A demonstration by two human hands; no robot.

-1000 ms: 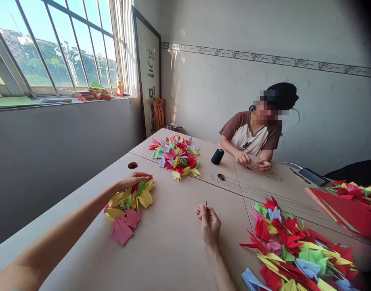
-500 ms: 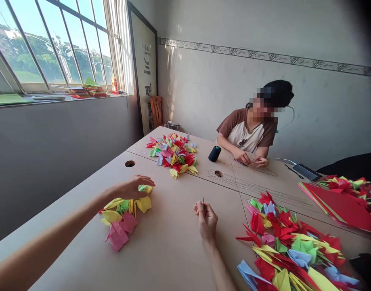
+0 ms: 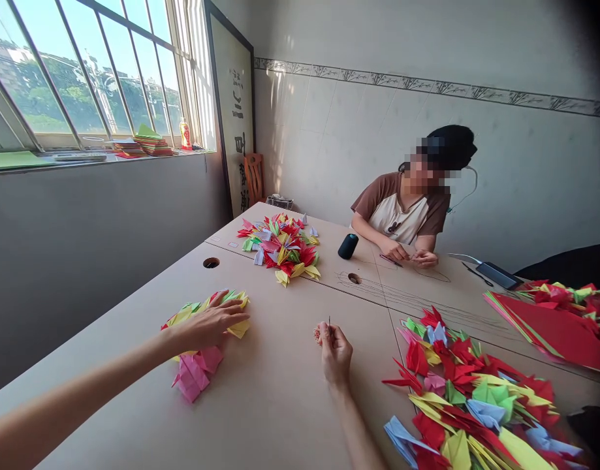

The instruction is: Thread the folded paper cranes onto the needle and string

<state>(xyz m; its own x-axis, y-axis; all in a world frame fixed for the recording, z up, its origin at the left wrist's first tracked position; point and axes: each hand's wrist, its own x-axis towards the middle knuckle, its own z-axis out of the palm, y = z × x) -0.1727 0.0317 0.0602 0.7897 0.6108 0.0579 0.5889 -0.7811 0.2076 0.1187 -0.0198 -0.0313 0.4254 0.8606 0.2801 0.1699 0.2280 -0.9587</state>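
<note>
My left hand (image 3: 212, 324) lies over a small pile of folded paper pieces, mostly yellow and green, its fingers stretched out and spread. Pink folded papers (image 3: 196, 373) stick out on the near side of that pile. Closed in a pinch, my right hand (image 3: 337, 356) holds a thin dark needle (image 3: 330, 321) pointing up, above the bare table. Beside its fingers shows a small speckled red-and-white clump (image 3: 318, 335), too small to make out. To the right of this hand spreads a big heap of folded paper cranes (image 3: 469, 385) in red, yellow, green and blue.
Another colourful heap of folded paper (image 3: 283, 248) lies at the table's far side. A dark thread spool (image 3: 348, 246) stands near a person (image 3: 402, 209) whose hands work with thread. Long threads (image 3: 427, 303) stretch across the tabletop. Red paper sheets (image 3: 544, 329) lie at right.
My left hand has lowered onto the small pile and turned flatter over it, hiding more of the yellow papers. My right hand is almost unmoved.
</note>
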